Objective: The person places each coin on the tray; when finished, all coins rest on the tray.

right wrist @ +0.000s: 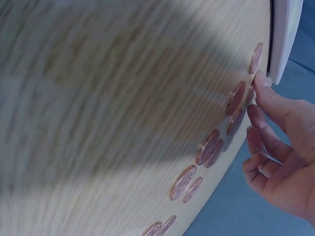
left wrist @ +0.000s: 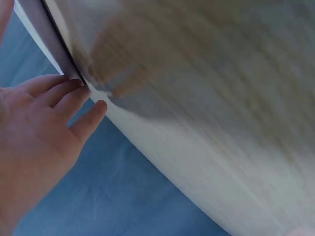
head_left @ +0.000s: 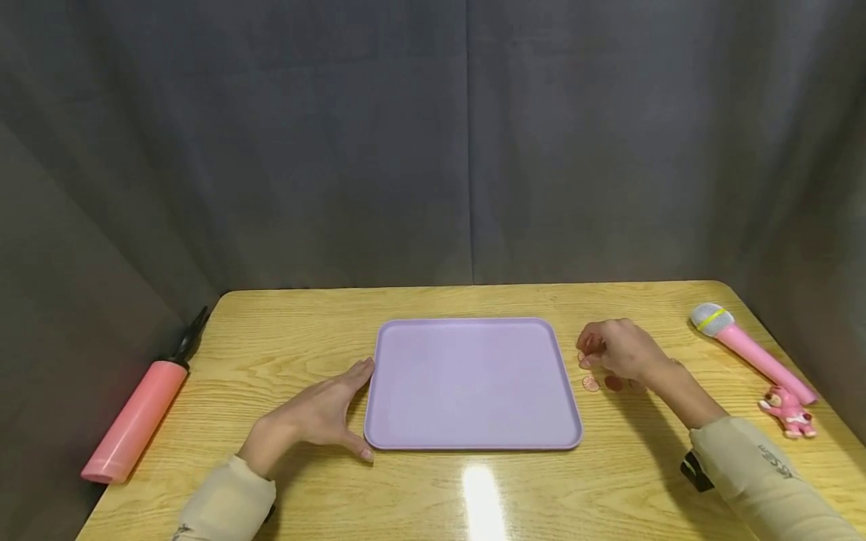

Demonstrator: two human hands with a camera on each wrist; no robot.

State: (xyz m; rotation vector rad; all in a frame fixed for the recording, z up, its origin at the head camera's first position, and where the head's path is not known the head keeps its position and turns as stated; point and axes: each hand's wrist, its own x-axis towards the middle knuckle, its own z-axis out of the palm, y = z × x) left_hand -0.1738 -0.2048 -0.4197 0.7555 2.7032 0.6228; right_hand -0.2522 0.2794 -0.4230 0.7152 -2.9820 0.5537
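Observation:
A pale purple tray (head_left: 473, 383) lies flat in the middle of the table. My left hand (head_left: 323, 409) is at its left side, fingers fairly straight and thumb spread, with fingertips at the rim. Just right of the tray, my right hand (head_left: 625, 349) pinches a small coin-like disc (right wrist: 251, 93) between thumb and forefinger, low at the tabletop. Several more reddish-copper discs (right wrist: 183, 182) with patterned faces lie in a line on the wood beside it. In the head view the hand and forearm hide most of them; a patterned disc (head_left: 591, 384) shows below the fingers.
A pink hand pump (head_left: 138, 421) with a black nozzle lies along the left table edge. At the right are a pink toy microphone (head_left: 761, 353) and a small pink bear figure (head_left: 788, 413). Grey curtains (head_left: 338, 150) hang behind the wooden table (head_left: 304, 323).

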